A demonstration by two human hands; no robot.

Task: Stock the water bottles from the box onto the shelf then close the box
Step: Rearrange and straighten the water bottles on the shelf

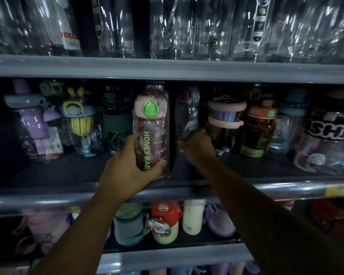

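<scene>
A plastic-wrapped water bottle (151, 128) with a pink lid, green button and "HONEY BAB" lettering stands upright at the front of the middle shelf (48, 197). My left hand (127, 167) grips its lower half from the left. Deeper in the shelf, my right hand (197, 144) is closed around the bottom of a second wrapped clear bottle (187, 114), just right of the first. The box is out of view.
The middle shelf holds several other bottles: purple (31, 120), yellow-lidded (78, 122), pink-banded (224, 120), orange-lidded (260, 128). The shelf above carries wrapped clear bottles (187, 26). The shelf below holds a red-capped bottle (165, 221) and a white flask (193, 217). Lighting is dim.
</scene>
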